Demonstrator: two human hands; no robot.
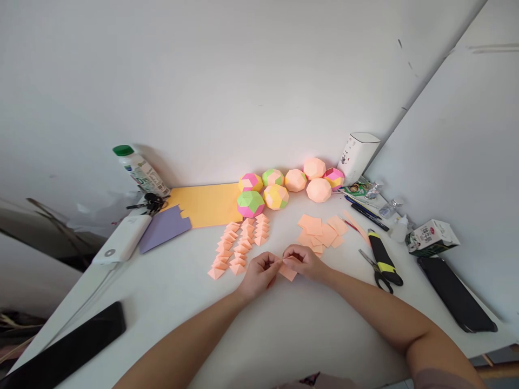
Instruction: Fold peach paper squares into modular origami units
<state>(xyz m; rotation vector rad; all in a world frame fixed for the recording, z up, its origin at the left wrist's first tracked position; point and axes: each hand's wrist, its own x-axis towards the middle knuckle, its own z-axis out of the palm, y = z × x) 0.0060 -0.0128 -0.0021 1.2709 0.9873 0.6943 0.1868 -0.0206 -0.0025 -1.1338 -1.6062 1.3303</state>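
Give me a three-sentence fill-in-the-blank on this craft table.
1. The left hand and right hand pinch one peach paper piece over a table coloured ____.
2. The scissors lie on the side of the person's ____ hand.
3. The bottle at the back has a cap coloured ____.
Missing words: white, right, green.

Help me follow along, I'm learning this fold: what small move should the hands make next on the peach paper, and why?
Probably press the crease flat. The left hand and right hand both pinch the peach paper piece low over the table. One corner hangs loose below the fingers, while the folded units in rows nearby lie flat.
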